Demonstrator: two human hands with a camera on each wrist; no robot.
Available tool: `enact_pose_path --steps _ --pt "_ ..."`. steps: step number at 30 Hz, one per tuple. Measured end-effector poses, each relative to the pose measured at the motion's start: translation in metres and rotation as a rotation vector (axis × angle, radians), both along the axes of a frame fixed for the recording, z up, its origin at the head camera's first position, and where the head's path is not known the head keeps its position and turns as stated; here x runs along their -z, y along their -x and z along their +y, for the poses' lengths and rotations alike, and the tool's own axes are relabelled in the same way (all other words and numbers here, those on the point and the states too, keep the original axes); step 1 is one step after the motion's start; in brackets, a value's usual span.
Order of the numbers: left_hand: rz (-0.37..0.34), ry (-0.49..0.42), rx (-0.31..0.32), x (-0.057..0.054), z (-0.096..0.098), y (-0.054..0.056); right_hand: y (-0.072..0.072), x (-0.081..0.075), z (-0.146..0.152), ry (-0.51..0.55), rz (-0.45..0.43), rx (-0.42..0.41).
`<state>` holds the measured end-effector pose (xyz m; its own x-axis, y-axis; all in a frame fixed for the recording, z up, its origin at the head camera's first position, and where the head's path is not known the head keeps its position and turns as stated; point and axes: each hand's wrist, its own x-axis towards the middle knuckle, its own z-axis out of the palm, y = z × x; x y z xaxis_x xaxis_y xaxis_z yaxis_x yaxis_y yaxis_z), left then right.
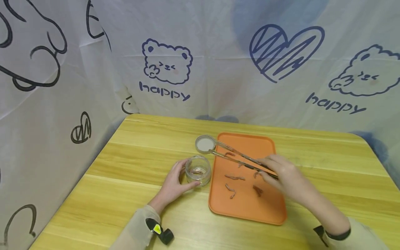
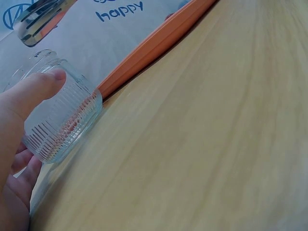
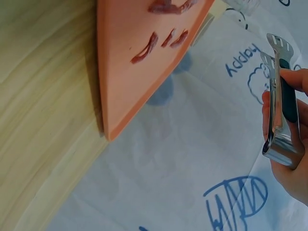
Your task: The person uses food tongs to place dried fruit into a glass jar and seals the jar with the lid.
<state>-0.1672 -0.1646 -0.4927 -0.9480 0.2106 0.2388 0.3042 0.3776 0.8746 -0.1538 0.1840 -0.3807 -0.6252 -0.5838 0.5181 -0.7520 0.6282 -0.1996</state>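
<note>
My left hand [image 1: 175, 183] holds a small clear glass jar [image 2: 72, 115] on the table, thumb on the near side and fingers around the far side. A thin reddish-brown strip [image 1: 196, 172] lies inside the jar. In my right hand [image 1: 285, 175] is a pair of metal tongs [image 3: 279, 96] with dark grips. Their tips stand apart above the left edge of an orange tray [image 1: 247, 211], near the jar, and nothing shows between them. Several reddish-brown strips lie on the tray, among them a curved one [image 1: 230, 191] and a darker clump [image 1: 257, 190].
A round lid [image 1: 205, 144] lies on the wooden table [image 1: 131, 166] behind the jar, close to the tray's left edge. White cloth [image 1: 218, 100] with printed drawings hangs behind the table and along its left side.
</note>
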Motion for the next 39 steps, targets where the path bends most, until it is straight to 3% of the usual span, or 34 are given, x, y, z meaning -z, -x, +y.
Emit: enact_pose_path --steps 12,20,22,29,39 --pt "0.007 0.007 0.000 0.001 -0.001 0.000 0.015 0.011 0.021 0.021 -0.053 0.118" --pt "-0.016 0.000 -0.005 -0.002 0.000 -0.001 0.022 0.022 0.032 0.015 -0.155 0.183" --pt "-0.021 0.000 -0.010 -0.006 0.002 -0.003 0.023 0.024 0.034 0.004 -0.174 0.196" --pt "-0.015 0.000 0.000 -0.037 0.009 -0.016 0.029 0.035 0.041 -0.046 -0.191 0.204" --pt "-0.034 -0.021 0.003 -0.039 0.009 -0.017 0.033 0.054 0.045 -0.083 -0.152 0.152"
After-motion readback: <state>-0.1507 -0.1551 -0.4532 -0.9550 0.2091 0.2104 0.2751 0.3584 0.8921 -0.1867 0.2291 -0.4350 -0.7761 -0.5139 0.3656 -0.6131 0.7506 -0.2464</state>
